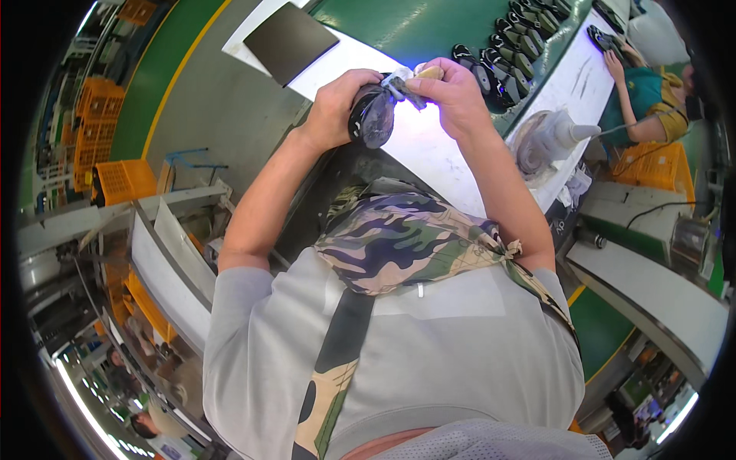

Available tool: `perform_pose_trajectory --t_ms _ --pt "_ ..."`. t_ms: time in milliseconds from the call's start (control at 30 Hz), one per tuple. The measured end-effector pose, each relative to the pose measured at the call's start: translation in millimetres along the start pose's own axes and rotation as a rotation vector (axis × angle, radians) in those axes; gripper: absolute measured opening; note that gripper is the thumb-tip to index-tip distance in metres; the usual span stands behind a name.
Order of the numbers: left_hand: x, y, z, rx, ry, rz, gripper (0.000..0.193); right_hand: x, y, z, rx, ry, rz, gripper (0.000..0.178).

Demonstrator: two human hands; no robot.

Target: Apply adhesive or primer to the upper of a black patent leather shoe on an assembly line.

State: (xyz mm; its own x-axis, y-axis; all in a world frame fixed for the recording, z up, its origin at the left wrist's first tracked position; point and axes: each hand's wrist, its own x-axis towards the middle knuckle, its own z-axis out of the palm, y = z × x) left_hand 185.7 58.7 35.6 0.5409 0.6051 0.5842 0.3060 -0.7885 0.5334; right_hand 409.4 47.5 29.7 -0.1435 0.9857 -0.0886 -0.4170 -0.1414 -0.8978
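My left hand (335, 110) is wrapped round the side of a black shoe (376, 123), held up above the front edge of the white worktable (429, 159). Its dark grey, rounded end points toward me. At the shoe's far end, my right hand (460, 98) pinches a crumpled, pale grey-blue cloth (399, 83). A small beige piece (431, 73) also shows at the right fingers; I cannot make out what it is. Thumb and fingers press together there, touching or very close to the shoe.
A dark flat sheet (290, 44) lies on the table's left end. Several black shoes (506, 65) stand in rows on the green surface beyond. To the right are a white squeeze bottle (563, 132) and a co-worker's hands (616, 65) at another shoe. Orange crates (126, 180) stand at left.
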Motion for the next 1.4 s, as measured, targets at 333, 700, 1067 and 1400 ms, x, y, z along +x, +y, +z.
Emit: perform_pose_trajectory --t_ms 333,700,1067,1400 --pt "-42.9 4.5 -35.7 -0.132 -0.285 -0.507 0.053 24.9 -11.4 47.7 -0.063 -0.252 -0.122 0.021" --pt "-95.7 1.8 -68.7 -0.742 -0.23 -0.843 0.053 61.9 16.6 92.2 -0.331 -0.457 -0.281 0.021" --pt "-138.5 -5.3 -91.0 -1.222 0.303 -1.045 0.047 48.4 49.5 124.6 -0.464 -0.781 -0.227 0.023" --pt "-178.0 -9.8 -100.2 -1.228 0.721 -0.921 0.026 54.6 71.0 117.1 -0.212 -0.758 -0.015 0.021"
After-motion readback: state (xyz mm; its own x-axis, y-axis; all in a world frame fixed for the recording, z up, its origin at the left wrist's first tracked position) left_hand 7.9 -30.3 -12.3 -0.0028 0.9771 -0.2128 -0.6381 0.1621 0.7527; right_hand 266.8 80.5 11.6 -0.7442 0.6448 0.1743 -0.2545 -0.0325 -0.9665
